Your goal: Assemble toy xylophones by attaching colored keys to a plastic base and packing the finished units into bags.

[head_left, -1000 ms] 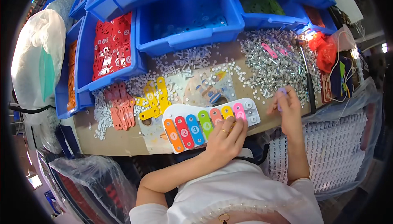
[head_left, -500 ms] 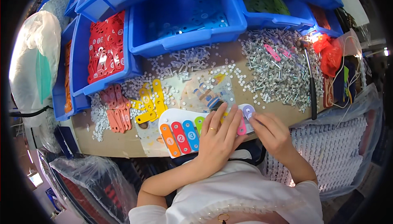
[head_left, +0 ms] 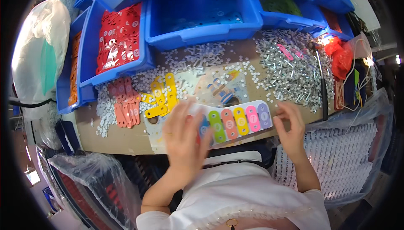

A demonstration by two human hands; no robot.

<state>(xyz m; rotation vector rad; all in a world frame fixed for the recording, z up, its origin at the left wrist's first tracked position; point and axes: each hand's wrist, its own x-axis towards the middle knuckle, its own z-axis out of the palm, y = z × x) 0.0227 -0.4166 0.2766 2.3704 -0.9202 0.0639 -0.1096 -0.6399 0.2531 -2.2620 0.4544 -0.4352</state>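
Observation:
A toy xylophone with a white base (head_left: 203, 107) lies at the table's near edge. Green (head_left: 216, 127), salmon, yellow, pink and purple bars (head_left: 264, 116) show on it. My left hand (head_left: 184, 139), blurred by motion, is over its left end with fingers stretched out. That hand covers the orange bar and partly hides the red and blue bars. Just off the right end, my right hand (head_left: 292, 130) is beside the purple bar, its fingers bent and the thumb apart, with nothing visible in it.
Blue bins hold red bars (head_left: 119, 40), blue bars and green bars. Loose yellow bars (head_left: 170, 91) and salmon bars (head_left: 128, 111) lie at left among white caps. A heap of screws (head_left: 286, 70) and a hammer (head_left: 324, 97) are at right. A white rack (head_left: 332, 158) stands below.
My left hand has moved left off the middle bars, uncovering them. My right hand has come off the purple bar and moved slightly right. The xylophone has shifted and tilted slightly.

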